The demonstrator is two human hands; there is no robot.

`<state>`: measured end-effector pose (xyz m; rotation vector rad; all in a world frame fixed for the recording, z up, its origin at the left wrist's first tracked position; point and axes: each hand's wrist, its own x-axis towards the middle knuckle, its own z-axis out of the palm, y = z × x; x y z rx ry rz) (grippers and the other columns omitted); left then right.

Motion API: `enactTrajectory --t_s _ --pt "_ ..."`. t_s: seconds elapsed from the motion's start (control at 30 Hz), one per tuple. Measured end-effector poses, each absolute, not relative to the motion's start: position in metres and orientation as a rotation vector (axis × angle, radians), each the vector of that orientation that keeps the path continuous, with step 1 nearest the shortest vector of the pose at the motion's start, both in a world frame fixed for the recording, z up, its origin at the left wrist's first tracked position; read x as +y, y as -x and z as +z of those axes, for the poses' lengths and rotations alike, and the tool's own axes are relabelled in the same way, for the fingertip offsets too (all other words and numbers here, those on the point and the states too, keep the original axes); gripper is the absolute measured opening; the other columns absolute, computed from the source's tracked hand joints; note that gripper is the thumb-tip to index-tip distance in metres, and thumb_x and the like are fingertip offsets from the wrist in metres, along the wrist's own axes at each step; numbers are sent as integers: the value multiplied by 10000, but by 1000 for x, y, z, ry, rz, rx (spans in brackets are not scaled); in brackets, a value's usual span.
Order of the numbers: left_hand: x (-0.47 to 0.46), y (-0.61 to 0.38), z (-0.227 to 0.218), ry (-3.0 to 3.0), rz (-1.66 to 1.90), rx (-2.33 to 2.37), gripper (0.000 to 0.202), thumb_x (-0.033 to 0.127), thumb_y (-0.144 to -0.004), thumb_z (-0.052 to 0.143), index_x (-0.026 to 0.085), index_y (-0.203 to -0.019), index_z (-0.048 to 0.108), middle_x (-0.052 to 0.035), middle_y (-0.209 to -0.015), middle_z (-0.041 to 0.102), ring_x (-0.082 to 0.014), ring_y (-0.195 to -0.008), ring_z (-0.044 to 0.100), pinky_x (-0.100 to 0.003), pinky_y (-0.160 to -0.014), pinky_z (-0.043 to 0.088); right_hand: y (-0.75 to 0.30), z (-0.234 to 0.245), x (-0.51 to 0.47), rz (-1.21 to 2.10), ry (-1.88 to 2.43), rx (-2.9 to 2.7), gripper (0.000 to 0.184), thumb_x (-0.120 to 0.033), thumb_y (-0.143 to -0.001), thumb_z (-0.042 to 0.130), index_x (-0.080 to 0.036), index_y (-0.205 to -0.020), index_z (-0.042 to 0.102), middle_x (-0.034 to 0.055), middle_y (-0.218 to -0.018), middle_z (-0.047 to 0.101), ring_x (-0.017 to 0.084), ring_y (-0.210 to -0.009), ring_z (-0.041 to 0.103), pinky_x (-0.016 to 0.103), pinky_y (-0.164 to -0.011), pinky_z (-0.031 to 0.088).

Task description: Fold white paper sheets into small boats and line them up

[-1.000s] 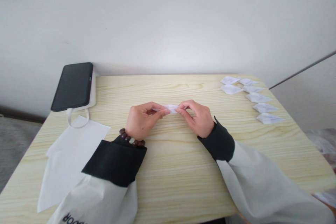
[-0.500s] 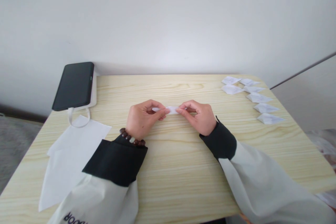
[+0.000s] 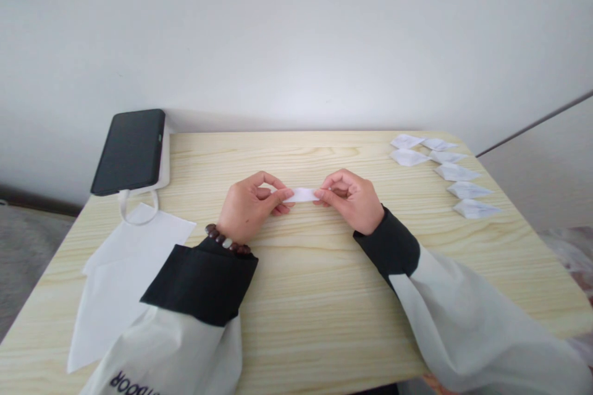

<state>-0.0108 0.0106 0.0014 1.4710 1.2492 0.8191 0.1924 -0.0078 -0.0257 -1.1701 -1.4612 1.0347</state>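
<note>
Both my hands hold a small folded piece of white paper (image 3: 303,195) just above the middle of the light wooden table (image 3: 301,296). My left hand (image 3: 248,207) pinches its left end between thumb and forefinger, with a dark bead bracelet on the wrist. My right hand (image 3: 352,197) pinches the right end the same way. The paper is a short flat strip stretched between the two pinches.
Several folded white paper pieces (image 3: 445,173) lie in a row at the table's right rear corner. A black phone (image 3: 130,151) leans on a white stand at the left rear. White paper sheets (image 3: 120,271) lie at the front left. A plain wall stands behind.
Both hands have lifted and tilted slightly, and the paper between them now shows as a flatter, wider strip. Nothing else on the table has moved.
</note>
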Motion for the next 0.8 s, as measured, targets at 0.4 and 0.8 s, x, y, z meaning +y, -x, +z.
enactTrajectory --t_s 0.4,0.8 --pt "14 17 0 -2091 777 1331 216 395 -817 559 206 -817 664 19 -676 673 -109 -559 529 -224 -566 419 -213 -22 -2 606 1270 -1910 111 -294 -775 658 -185 -760 667 9 -740 684 107 -624 600 215 -573 455" --pt "15 14 -15 -2671 742 1010 196 303 -864 556 268 -967 719 -57 -953 643 -208 -911 526 -367 -811 441 -206 -24 -3 130 958 -2275 203 -143 -867 497 -219 -894 683 51 -929 647 165 -818 532 320 -762 456"
